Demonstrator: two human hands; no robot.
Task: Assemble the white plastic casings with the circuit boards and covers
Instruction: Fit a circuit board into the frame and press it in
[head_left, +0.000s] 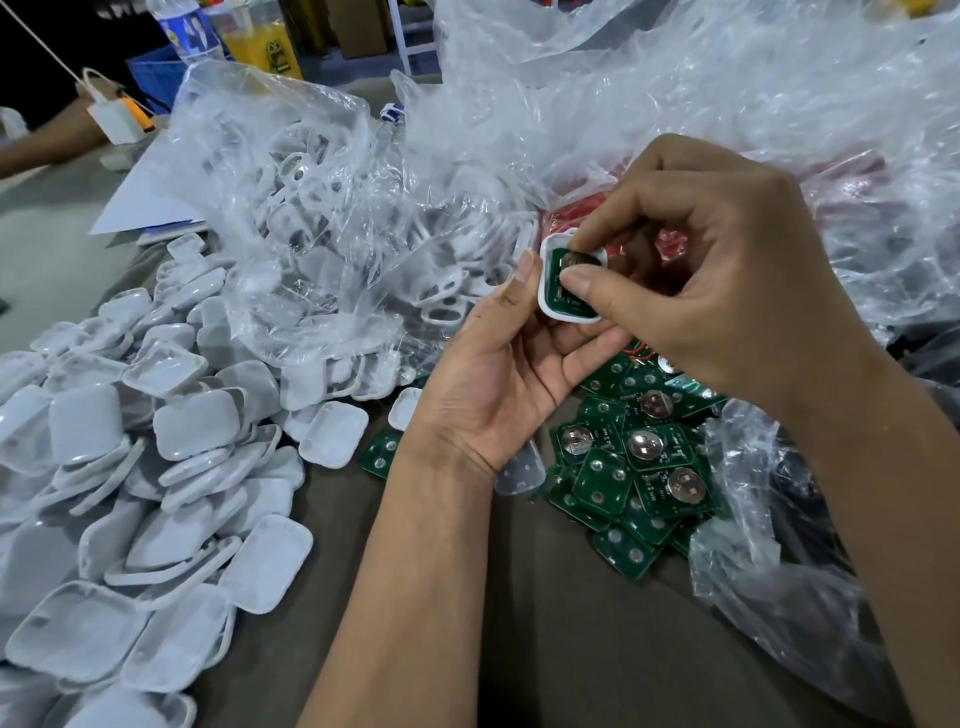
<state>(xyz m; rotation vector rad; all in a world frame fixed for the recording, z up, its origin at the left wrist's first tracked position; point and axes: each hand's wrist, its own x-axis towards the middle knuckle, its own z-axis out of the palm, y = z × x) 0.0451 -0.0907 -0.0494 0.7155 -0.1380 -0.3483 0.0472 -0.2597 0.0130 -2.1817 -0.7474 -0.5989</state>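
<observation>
Head view: left hand (498, 358) cups a white casing (551, 304) above the middle of the worktop (545, 649), thumb curled on its rim. Right hand (717, 291) fingers (584, 285) pinch a green circuit board (563, 265) seated in that casing. Loose boards (639, 467) lie heaped just below the hands; white casings pile (130, 467) along the left edge. Clear bags (291, 208) behind.

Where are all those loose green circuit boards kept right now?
In the head view, the green circuit boards lie heaped on the table at lower right of centre, just under the right hand, beside a crumpled clear plastic bag.
</observation>
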